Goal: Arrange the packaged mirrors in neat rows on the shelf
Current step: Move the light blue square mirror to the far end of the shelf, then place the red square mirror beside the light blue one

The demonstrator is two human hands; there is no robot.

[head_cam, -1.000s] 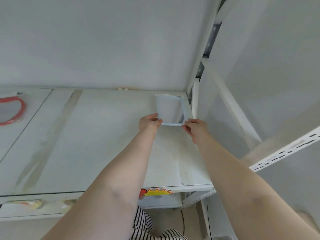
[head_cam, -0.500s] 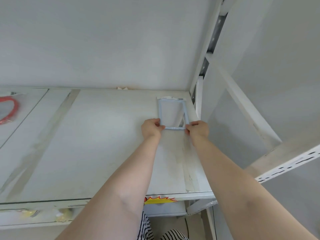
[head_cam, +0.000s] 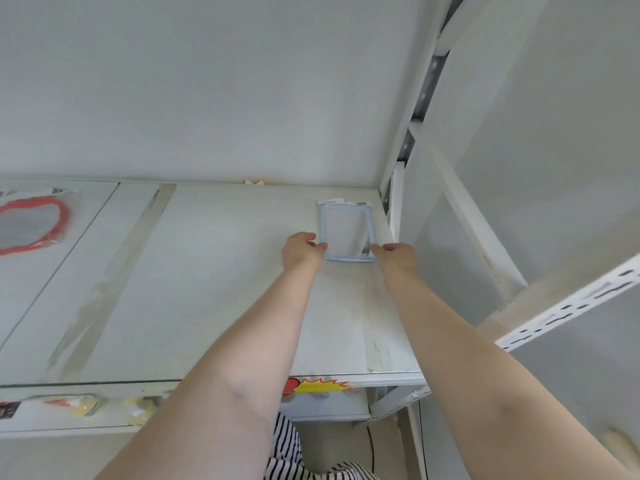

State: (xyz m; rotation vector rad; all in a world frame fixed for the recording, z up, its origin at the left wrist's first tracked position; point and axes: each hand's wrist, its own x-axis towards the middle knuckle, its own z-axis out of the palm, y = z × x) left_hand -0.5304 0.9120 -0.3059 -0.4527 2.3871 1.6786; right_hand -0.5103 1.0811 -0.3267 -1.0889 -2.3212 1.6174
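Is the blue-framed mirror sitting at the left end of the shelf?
No, the blue-framed mirror lies in the back right corner of the shelf, held by the left hand and right hand.

Both arms extend forward, bare. Left hand (head_cam: 300, 250) grips the near left corner of the mirror (head_cam: 347, 230), fingers curled. Right hand (head_cam: 396, 255) pinches the near right corner (fingertips partly hidden). Wrists roughly level.
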